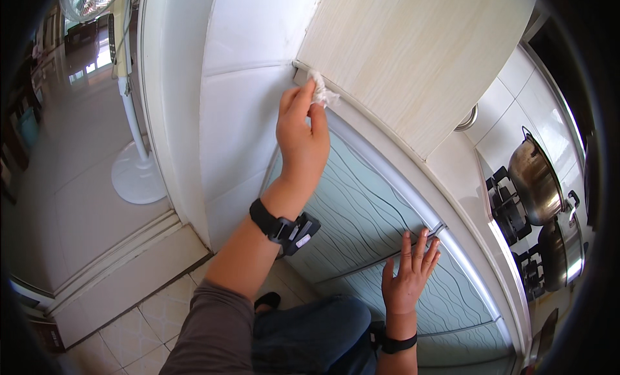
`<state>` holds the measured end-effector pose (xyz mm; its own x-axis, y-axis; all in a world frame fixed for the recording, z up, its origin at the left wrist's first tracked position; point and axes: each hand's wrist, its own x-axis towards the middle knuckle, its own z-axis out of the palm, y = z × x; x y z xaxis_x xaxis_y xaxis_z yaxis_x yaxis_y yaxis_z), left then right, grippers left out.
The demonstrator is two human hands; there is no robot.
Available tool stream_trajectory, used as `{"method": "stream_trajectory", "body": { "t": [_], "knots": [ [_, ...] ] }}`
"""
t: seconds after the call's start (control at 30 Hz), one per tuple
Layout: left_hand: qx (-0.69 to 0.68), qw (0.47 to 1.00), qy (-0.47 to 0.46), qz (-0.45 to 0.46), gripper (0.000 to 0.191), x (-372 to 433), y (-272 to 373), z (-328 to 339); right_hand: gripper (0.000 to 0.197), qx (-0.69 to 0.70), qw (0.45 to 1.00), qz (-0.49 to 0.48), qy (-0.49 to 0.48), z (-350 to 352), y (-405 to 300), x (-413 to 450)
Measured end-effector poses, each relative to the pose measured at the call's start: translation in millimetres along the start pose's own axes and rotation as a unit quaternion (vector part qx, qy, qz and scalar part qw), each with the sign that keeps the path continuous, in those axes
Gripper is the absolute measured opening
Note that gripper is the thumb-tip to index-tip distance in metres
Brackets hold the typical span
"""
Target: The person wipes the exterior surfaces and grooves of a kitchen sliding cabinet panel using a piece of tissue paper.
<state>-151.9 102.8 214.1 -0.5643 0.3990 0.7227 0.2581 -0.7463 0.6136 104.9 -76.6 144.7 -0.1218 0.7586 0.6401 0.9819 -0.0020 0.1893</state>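
Between its thumb and fingertips, my left hand [304, 125] pinches a crumpled white tissue [320, 92]. The tissue is against or just beside the pale countertop edge [368, 114], near the corner with the white tiled wall [244, 118]. My right hand [408, 280] is spread flat, fingers apart, over the pale green wavy-patterned cabinet doors [356, 196]. Its fingertips reach the silver metal trim [467, 263] along the top of those doors, and it holds nothing. Each wrist wears a black strap, and a small black device [301, 233] sits on the left one.
A wood-grain cabinet panel [411, 60] with a metal ring handle [467, 119] stands above the countertop. Metal pots [537, 181] rest on a gas stove [506, 208] at right. To the left, a door sill [131, 278] leads to a room with a standing fan [138, 174].
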Motion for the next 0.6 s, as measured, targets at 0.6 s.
{"method": "stream_trajectory", "body": {
  "t": [0.6],
  "knots": [
    [0.121, 0.944, -0.116, -0.284, 0.041, -226.3, -86.8, -80.2, 0.071, -0.026, 0.999, -0.012, 0.027, 6.9, -1.8, -0.1]
  ]
}}
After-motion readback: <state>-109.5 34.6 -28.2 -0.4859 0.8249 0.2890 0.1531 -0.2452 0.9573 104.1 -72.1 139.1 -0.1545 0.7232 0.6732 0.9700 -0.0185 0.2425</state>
